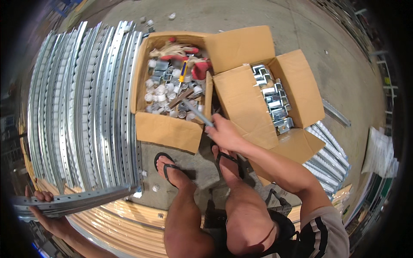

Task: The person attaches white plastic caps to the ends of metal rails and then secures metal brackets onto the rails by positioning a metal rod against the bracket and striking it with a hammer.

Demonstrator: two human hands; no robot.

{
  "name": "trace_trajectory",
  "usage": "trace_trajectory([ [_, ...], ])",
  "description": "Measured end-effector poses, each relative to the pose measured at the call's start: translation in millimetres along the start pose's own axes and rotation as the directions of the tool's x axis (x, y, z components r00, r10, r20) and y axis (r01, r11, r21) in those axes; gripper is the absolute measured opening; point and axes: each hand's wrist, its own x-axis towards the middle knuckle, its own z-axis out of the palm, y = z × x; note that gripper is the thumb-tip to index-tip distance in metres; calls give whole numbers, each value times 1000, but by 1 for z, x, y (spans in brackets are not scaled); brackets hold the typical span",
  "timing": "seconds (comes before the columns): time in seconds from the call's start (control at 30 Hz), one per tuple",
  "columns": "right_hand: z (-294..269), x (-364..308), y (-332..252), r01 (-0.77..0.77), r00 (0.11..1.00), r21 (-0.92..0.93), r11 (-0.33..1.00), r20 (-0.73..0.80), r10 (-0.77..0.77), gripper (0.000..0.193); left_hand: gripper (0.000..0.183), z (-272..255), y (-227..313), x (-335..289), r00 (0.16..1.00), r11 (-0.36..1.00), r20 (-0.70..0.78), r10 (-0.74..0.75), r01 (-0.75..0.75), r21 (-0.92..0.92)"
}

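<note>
My right hand (224,132) is closed round the grey handle of a hammer (198,114). Its brown head hangs over the near part of an open cardboard box (167,129). In that box lie many white plastic caps (160,91), red-and-cream work gloves (174,52) and a screwdriver (183,72) with a yellow and blue handle. At the lower left my left hand (42,206) grips a perforated metal channel (81,200), its fingers wrapped over the far end. The channel's right end reaches toward the stacked channels.
Long perforated metal channels (90,103) lie side by side on the left. A second open box (245,99) holds bent metal brackets (277,101). More metal pieces (327,155) lie on the right. Wrapped tan lengths (124,219) run beneath my legs. Loose white caps (172,16) dot the concrete floor.
</note>
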Motion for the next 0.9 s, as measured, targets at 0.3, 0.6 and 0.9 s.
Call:
trace_trajectory([
  [0.3,-37,2,-1,60,993,-401,914,118,-13,25,46,79,-136,-77,794,723,375,-479,114,681],
  [0.6,-188,52,117,-63,905,-556,829,-382,-187,23,59,46,-226,-132,679,546,602,-421,-340,766],
  [0.9,-151,27,130,-20,941,-802,597,-217,-259,39,62,-13,-251,-158,644,542,523,-558,-194,817],
])
